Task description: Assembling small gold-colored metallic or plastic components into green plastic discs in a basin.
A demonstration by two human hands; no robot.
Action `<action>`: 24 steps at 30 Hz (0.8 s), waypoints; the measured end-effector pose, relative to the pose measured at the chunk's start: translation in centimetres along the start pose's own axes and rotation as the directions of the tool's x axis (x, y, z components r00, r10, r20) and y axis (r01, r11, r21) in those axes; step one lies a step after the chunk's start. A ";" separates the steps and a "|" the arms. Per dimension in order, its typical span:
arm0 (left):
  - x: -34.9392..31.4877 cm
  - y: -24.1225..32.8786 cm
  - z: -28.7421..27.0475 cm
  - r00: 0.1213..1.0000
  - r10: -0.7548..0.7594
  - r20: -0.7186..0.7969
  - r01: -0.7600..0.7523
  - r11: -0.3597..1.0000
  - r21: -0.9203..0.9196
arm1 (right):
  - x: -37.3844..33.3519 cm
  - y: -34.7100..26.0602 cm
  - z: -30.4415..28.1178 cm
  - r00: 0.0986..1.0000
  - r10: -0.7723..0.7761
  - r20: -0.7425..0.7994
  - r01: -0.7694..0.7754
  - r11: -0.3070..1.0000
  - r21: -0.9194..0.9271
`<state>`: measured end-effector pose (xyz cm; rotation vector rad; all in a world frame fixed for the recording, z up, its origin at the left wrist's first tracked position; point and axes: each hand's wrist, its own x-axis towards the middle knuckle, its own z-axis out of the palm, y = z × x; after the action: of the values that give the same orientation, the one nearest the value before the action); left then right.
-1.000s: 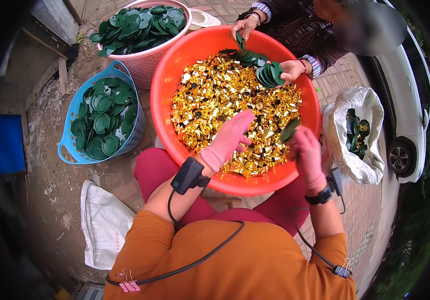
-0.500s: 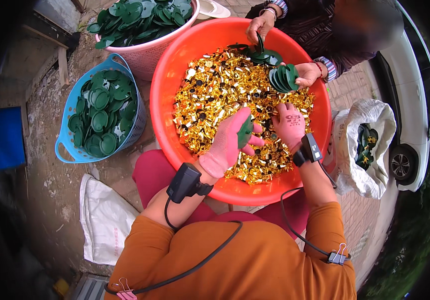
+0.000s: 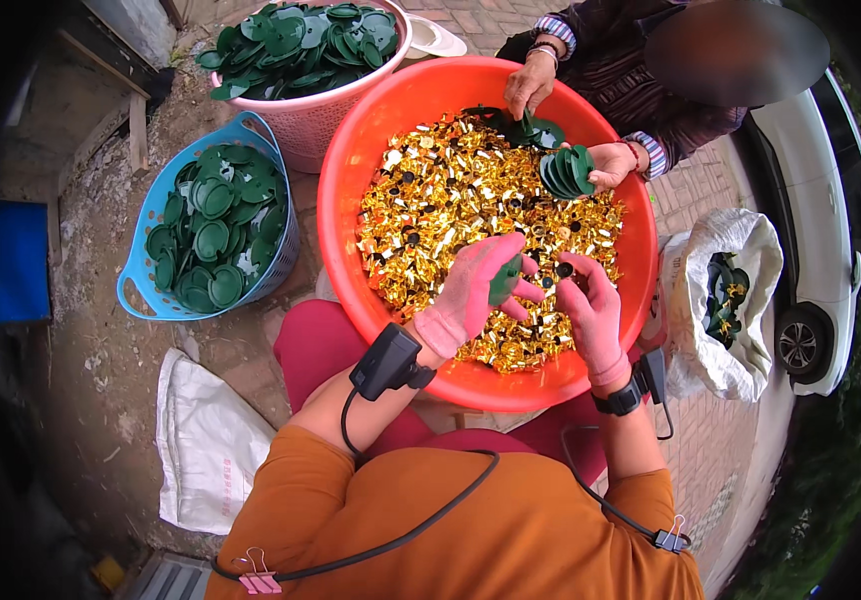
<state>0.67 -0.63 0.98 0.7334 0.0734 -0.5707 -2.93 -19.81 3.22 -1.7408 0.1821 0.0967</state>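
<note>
My left hand [image 3: 471, 290], in a pink glove, holds a dark green plastic disc [image 3: 504, 282] against the palm, its fingers pointing right over the basin. Facing it, my pink-gloved right hand [image 3: 593, 312] pinches a small black round cap-like piece [image 3: 564, 270] between thumb and forefinger. Both hands are above a large orange-red basin [image 3: 336, 235] heaped with shiny gold plastic pieces [image 3: 431, 190], mixed with small black ones. At the far side, a co-worker's hand [image 3: 611, 165] holds a fanned stack of green discs [image 3: 567, 172]. The co-worker's other hand [image 3: 530, 85] fingers more discs at the rim.
A blue basket [image 3: 131, 270] of green discs stands at the left, with a pink tub [image 3: 316, 125] of discs behind it. A white woven sack [image 3: 691, 345] with green and gold pieces is at the right. Another sack [image 3: 206, 450] lies at left. A white car [image 3: 831, 200] stands beyond.
My right hand has risen out of the gold pieces and turned toward the left hand, now with a small black piece at its fingertips. The left hand still holds its disc.
</note>
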 end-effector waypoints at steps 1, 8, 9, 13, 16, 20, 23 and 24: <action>-0.2 0.0 0.2 1.000 0.018 0.008 -0.019 0.999 0.038 | -0.7 -0.9 0.4 0.999 -0.048 0.015 0.049 0.997 -0.059; -1.3 1.0 -0.1 0.999 0.017 0.031 -0.024 0.977 0.211 | -3.0 -4.8 3.2 0.947 -0.269 0.179 0.318 0.872 -0.373; -1.5 1.3 -0.1 0.999 0.028 0.026 -0.033 0.970 0.243 | -3.0 -5.1 3.7 0.917 -0.335 0.217 0.399 0.791 -0.463; -2.0 1.5 0.1 0.984 0.171 0.052 -0.179 0.953 0.245 | -2.0 -4.0 4.3 0.823 -0.445 0.352 0.566 0.606 -0.559; -2.6 2.5 -0.3 0.983 0.143 0.118 -0.174 0.929 0.326 | -2.0 -3.9 5.2 0.863 -0.381 0.333 0.505 0.687 -0.523; -2.8 2.5 -1.4 0.931 0.293 0.217 -0.361 0.826 0.433 | -2.3 -3.2 5.6 0.952 -0.165 0.256 0.200 0.973 -0.116; -3.3 3.0 -0.9 0.985 0.127 0.115 -0.156 0.944 0.291 | -2.9 -3.0 5.8 0.956 -0.132 0.260 0.118 0.991 0.071; -3.4 3.1 -0.9 0.992 0.080 0.102 -0.103 0.965 0.243 | -3.0 -3.1 5.5 0.955 -0.117 0.273 0.099 0.992 0.080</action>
<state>-0.47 3.34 3.08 0.9477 -0.1187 -0.5290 -5.11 -13.72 5.72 -1.6486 -0.1152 0.2509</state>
